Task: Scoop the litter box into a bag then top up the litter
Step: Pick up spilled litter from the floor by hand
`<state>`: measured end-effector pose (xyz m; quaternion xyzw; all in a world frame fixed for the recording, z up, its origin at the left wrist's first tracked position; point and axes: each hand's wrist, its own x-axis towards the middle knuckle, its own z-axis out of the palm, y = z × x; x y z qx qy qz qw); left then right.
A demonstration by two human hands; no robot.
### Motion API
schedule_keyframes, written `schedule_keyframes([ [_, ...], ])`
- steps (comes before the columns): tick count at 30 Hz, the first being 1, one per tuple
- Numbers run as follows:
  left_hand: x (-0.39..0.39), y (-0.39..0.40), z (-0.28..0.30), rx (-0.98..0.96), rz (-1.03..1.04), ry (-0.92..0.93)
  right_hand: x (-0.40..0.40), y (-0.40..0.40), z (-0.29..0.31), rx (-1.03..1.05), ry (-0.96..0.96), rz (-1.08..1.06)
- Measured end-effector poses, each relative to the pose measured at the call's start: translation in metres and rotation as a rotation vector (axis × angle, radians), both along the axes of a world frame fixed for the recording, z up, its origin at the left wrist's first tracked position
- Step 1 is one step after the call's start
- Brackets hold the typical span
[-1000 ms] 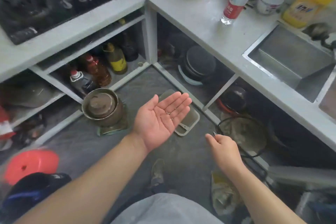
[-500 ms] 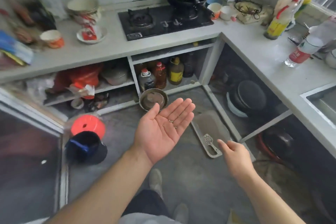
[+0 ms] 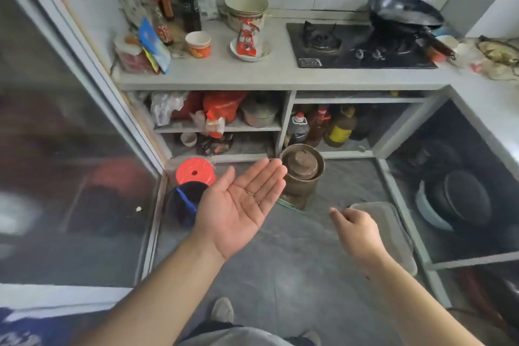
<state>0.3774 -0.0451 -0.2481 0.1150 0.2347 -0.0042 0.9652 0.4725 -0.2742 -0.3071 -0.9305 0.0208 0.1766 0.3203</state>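
- Litter box [image 3: 393, 229]: pale shallow tray on the grey floor [image 3: 295, 275], set against the foot of the right-hand cabinet frame; its near end is hidden behind the right forearm. Contents cannot be made out.
- Left hand [image 3: 238, 205]: palm up, fingers straight and together, held level above the floor. A few small dark grains [image 3: 254, 195] rest at the base of the fingers; judged to be stray litter, kept flat so that nothing rolls off.
- Right hand [image 3: 356, 229]: fingers loosely curled, thumb forward, nothing visible in its grasp; it hangs just over the tray's near-left corner.
- Blue-and-black bin [image 3: 185, 202]: on the floor at the left, by the sliding-door track, with a red round lid [image 3: 195, 171] just behind. Judged the likely drop point for the grains.
- Metal pot [image 3: 302, 174]: stands on the floor by the shelf edge, between bin and tray.
- Open room: bare floor strip between door track and cabinet frame; the pot narrows the far end.
- No scoop or bag is visible.
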Motion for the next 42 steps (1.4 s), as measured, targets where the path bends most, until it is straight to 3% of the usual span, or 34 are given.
schedule_keyframes([
  [8, -0.03, 0.093, -0.03, 0.007, 0.225, 0.092, 0.014, 0.103, -0.007, -0.019, 0.07, 0.173],
  [23, 0.034, 0.138, -0.065, 0.013, 0.496, 0.236, 0.116, 0.226, -0.039, 0.053, 0.169, 0.591],
  [29, 0.037, 0.173, -0.088, -0.012, 0.589, 0.302, 0.132, 0.284, -0.059, 0.03, 0.25, 0.662],
  [37, 0.038, 0.252, -0.163, -0.115, 0.554, 0.395, 0.13, 0.366, -0.094, -0.044, 0.32, 0.63],
  [42, 0.048, 0.29, -0.227, -0.12, 0.572, 0.568, 0.132, 0.399, -0.131, -0.107, 0.369, 0.641],
])
